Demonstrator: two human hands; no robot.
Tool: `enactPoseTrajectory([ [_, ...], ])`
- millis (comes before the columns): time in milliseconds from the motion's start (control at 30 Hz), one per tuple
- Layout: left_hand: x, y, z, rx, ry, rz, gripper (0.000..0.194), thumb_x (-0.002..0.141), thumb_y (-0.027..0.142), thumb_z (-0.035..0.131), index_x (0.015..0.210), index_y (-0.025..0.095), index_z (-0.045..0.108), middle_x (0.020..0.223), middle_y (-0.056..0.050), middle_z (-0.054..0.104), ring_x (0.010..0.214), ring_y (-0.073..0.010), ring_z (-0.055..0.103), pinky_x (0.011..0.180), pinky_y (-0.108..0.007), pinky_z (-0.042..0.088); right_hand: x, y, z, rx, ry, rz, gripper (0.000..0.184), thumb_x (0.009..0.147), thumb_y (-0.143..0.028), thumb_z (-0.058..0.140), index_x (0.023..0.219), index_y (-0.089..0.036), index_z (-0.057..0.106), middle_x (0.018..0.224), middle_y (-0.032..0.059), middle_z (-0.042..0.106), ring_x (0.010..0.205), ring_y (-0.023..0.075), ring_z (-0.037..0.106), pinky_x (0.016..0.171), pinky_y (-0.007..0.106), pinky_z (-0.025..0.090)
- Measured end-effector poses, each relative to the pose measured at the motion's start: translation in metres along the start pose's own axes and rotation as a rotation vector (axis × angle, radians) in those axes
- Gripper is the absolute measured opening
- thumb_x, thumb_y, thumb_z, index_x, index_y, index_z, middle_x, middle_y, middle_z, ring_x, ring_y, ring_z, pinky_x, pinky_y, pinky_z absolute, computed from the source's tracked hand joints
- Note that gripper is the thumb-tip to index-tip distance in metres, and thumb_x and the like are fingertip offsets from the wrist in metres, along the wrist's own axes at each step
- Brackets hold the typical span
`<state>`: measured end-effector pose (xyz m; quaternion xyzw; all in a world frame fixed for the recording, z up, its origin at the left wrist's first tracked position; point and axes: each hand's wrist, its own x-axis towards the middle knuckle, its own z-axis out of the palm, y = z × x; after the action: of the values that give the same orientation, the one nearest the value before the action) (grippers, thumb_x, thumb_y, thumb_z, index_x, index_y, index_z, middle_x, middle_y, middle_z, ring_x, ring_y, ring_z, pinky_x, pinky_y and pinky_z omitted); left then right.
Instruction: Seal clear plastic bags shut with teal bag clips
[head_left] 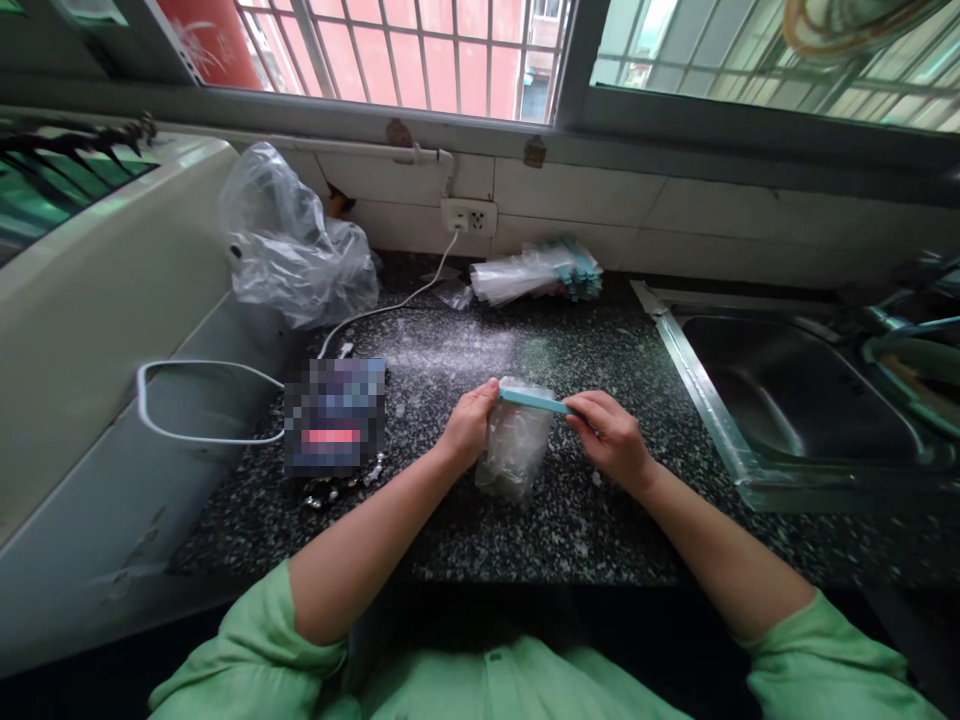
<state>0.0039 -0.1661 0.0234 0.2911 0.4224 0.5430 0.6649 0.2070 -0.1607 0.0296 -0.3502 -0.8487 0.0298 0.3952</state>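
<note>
A small clear plastic bag (516, 455) hangs over the front part of the speckled counter, with a light-blue strip (534, 401) across its top. My left hand (469, 422) is closed on the strip's left end and the bag's upper corner. At the other end, the fingers of my right hand (613, 437) pinch the strip's tip. Between the two hands the strip runs nearly level, dipping slightly to the right. A bundle of similar clear bags (517, 277) with blue tops lies behind, near the wall.
To the left, a pixelated flat object (334, 415) lies beside a white cable (375, 307) that runs to a wall socket (469, 217). A large crumpled plastic bag (300, 240) stands behind it. On the right is a metal sink (802, 385); the dark counter (442, 540) ends in front of me.
</note>
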Motion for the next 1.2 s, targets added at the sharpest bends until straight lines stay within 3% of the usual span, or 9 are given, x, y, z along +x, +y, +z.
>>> enactPoseTrajectory([
  [800, -0.010, 0.005, 0.012, -0.065, 0.115, 0.028, 0.035, 0.055, 0.046, 0.073, 0.060, 0.016, 0.055, 0.052, 0.003, 0.055, 0.051, -0.0109, 0.048, 0.052, -0.023, 0.038, 0.000, 0.001, -0.002, -0.039, 0.095, -0.154, 0.024, 0.086, -0.016, 0.052, 0.108, -0.021, 0.061, 0.088, 0.0072, 0.066, 0.081, 0.0174, 0.061, 0.072, 0.033, 0.054],
  [1200, -0.012, 0.003, 0.014, -0.091, 0.146, 0.084, 0.035, 0.062, 0.046, 0.068, 0.058, 0.015, 0.053, 0.050, 0.004, 0.052, 0.045, -0.0085, 0.044, 0.046, -0.021, 0.034, 0.003, -0.002, 0.000, -0.023, 0.141, -0.171, 0.026, 0.085, -0.013, 0.054, 0.109, -0.021, 0.058, 0.089, 0.0073, 0.066, 0.084, 0.0174, 0.063, 0.074, 0.031, 0.055],
])
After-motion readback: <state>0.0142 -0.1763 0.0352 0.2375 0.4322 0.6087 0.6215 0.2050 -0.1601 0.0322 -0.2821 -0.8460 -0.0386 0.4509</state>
